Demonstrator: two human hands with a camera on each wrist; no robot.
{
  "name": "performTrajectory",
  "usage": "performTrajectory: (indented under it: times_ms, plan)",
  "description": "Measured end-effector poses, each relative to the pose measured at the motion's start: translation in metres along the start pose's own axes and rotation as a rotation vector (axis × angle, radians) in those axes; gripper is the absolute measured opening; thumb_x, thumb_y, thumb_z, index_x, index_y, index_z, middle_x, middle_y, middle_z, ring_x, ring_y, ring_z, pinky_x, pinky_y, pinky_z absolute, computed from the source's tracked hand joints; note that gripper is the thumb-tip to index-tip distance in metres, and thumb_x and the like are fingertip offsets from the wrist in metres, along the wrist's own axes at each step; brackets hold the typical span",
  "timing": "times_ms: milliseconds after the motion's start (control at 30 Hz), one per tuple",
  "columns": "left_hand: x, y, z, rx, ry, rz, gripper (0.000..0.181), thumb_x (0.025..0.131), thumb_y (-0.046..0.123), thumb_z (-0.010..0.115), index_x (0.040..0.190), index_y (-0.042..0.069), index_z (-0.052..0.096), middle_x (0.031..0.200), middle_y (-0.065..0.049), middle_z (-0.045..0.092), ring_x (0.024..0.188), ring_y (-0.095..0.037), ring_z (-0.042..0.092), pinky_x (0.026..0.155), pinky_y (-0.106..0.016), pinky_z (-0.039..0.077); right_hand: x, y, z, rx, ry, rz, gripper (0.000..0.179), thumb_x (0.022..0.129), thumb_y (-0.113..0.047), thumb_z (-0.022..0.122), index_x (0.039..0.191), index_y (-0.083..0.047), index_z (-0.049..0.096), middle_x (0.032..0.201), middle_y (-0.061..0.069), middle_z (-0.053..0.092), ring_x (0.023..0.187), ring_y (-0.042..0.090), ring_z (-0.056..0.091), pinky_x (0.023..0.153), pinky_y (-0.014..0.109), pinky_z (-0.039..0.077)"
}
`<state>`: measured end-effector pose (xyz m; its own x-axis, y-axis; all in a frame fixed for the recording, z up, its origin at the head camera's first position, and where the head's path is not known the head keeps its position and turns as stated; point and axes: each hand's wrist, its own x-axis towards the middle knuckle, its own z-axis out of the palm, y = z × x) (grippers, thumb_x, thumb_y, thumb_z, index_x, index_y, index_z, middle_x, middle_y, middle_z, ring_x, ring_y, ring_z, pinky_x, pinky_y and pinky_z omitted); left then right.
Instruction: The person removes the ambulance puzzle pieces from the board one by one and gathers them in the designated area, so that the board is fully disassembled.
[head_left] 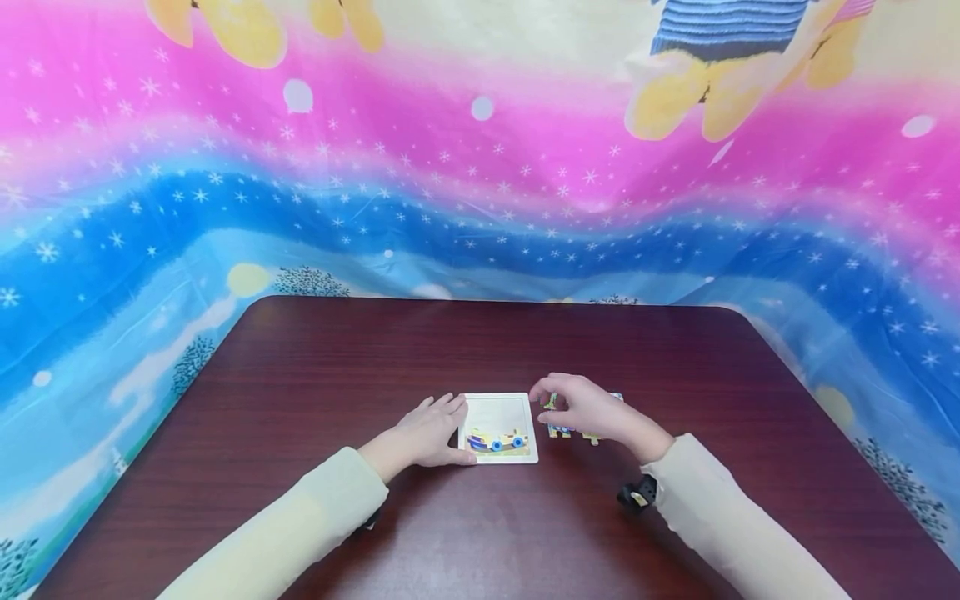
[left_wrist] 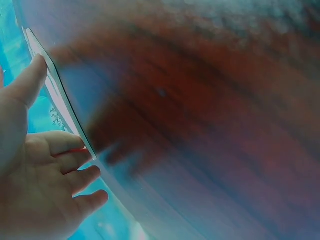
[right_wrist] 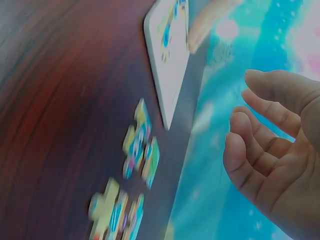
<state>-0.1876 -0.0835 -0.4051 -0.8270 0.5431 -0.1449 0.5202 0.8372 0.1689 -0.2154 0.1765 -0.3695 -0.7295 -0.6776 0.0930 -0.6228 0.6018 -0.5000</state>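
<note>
A white-rimmed square puzzle tray (head_left: 495,410) lies on the table, with joined pieces showing a blue-wheeled vehicle (head_left: 498,442) along its near side. My left hand (head_left: 433,430) rests at the tray's left side, fingers spread by its far left corner and thumb on the near edge. My right hand (head_left: 588,407) hovers over loose jigsaw pieces (right_wrist: 137,140) right of the tray. Its fingers are loosely bent, and in the right wrist view nothing shows between thumb and fingertips. In the head view this hand partly hides the pieces.
More loose pieces (right_wrist: 116,212) lie close together behind the first ones in the right wrist view. The dark reddish-brown table (head_left: 360,350) has rounded far corners. A colourful printed cloth (head_left: 480,183) hangs around its far side and both flanks.
</note>
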Motion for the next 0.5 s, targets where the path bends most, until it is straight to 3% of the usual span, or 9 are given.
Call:
performTrajectory:
  times_ms: [267,500]
  plan:
    - [0.000,0.000,0.000,-0.001,0.001,0.004,0.086,0.080,0.055,0.062,0.136,-0.006,0.038,0.143,-0.017,0.033,0.132,-0.032,0.027,0.106,-0.046,0.024,0.021,-0.022,0.019,-0.023,-0.074,-0.026,0.024,0.080,-0.007,0.070,0.103,-0.005,0.062,0.086,0.002,0.056,0.062,0.010,0.050,0.056,0.023,0.045]
    - [-0.001,-0.001,0.000,-0.004,0.020,0.018,0.085,0.079,0.054,0.063,0.135,-0.006,0.040,0.141,-0.019,0.036,0.131,-0.033,0.030,0.105,-0.047,0.025,0.033,-0.029,0.038,-0.011,-0.121,0.015,0.026,0.081,-0.008,0.070,0.106,-0.006,0.063,0.087,0.000,0.057,0.062,0.009,0.050,0.056,0.022,0.046]
